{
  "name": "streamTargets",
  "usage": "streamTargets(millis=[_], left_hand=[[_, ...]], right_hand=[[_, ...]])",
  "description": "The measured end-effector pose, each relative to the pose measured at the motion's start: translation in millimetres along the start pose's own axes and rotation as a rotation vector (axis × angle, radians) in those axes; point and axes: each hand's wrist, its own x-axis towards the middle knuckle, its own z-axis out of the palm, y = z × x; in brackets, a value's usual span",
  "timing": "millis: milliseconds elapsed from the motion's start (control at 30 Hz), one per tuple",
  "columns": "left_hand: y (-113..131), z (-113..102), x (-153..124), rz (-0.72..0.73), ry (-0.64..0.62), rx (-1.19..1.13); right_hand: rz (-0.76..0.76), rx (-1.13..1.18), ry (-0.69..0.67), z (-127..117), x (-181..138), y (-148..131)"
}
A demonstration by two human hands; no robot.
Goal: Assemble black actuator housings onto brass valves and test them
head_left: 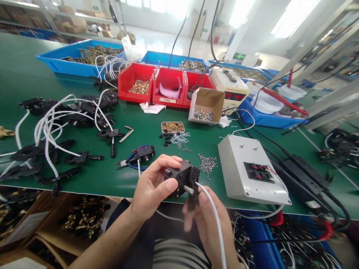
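Observation:
My left hand grips a small black plastic block with a metal pin on its front, held just above the table's front edge. My right hand sits below it, fingers closed round a black piece and a white cable that runs from the block down toward my lap. Both hands meet at the block.
On the green table: a white box with red switches, loose screws, blue-handled pliers, a tin of brass parts, a cardboard box of screws, red bins, blue trays, black parts with white cables.

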Motion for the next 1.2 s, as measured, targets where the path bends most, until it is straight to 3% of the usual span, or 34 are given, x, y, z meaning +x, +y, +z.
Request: streamTargets(millis=[133,367,433,567,633,733,867,967,1067,1200], left_hand=[[-2.6,4.1,-4.5,0.078,-0.043,-0.040],[0.0,20.3,2.6,0.136,0.098,-0.135],[1.3,20.7,3.5,0.074,0.079,-0.140],[-0.3,15.9,-0.6,-0.192,-0.070,0.031],[-2.6,13.3,-3.1,-0.285,-0.107,0.230],[-5.2,11.1,-4.7,-0.308,-0.143,0.414],[-9.5,11.4,-6.5,-0.256,-0.167,0.375],[-16.6,14.3,-11.4,-0.246,-0.108,0.329],[-24.1,19.7,-18.4,-0.260,-0.031,0.196],[-26.9,26.0,-21.8,-0.254,-0.016,0.153]], right_hand=[[-0.029,0.071,0.012,4.7,-1.5,2.1],[0.059,0.235,-0.070,4.9,-6.7,-7.7],[0.050,0.223,-0.111,5.3,-7.1,-7.8],[-0.053,0.175,-0.104,-2.0,-2.1,0.9],[-0.076,0.102,-0.054,-9.2,0.4,4.9],[-0.023,-0.113,0.000,-19.1,0.6,5.7],[-0.004,-0.394,0.001,-24.6,-2.5,-0.9],[-0.027,-0.546,0.028,-26.1,-2.4,-6.1],[-0.049,-0.433,0.016,-27.4,1.6,-5.4],[0.026,-0.138,-0.143,-28.0,5.2,0.0]])
